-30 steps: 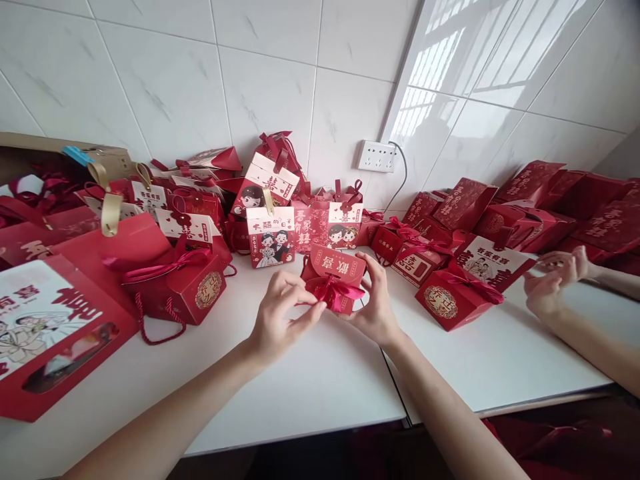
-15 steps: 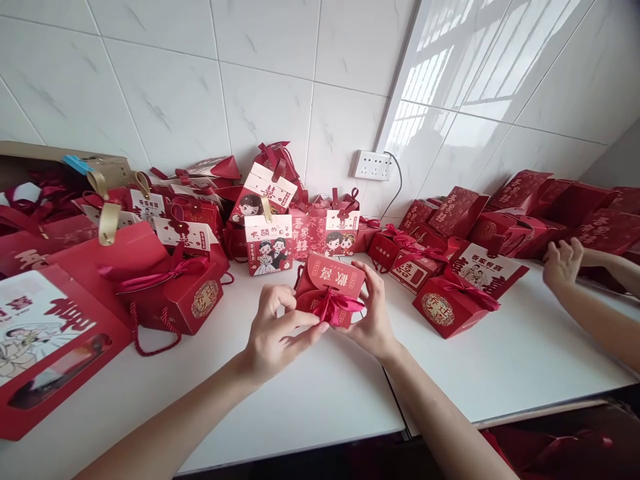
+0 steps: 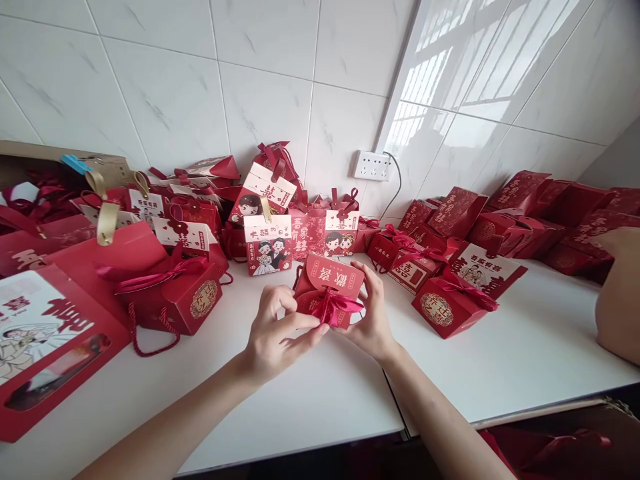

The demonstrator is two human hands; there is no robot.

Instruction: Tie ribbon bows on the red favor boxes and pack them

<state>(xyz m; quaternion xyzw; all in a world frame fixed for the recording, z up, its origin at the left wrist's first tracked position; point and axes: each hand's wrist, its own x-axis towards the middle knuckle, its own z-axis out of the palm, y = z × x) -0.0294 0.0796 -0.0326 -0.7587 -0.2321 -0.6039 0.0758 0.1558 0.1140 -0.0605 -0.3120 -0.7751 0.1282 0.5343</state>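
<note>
A small red gift box with gold lettering and a magenta ribbon bow on its front is held up over the white table, between my two hands. My left hand pinches the lower left of the bow with thumb and index finger, its other fingers curled. Wrapped round the box's right side and lower corner is my right hand. Behind the box stands a white and red carton printed with a cartoon couple.
Red gift boxes crowd the left and right of the white table. A power strip is on the tiled wall. Another person's arm reaches in at the far right.
The other person's arm at the right has shifted, and their hand is no longer clearly visible. My hands and the box have barely moved.
</note>
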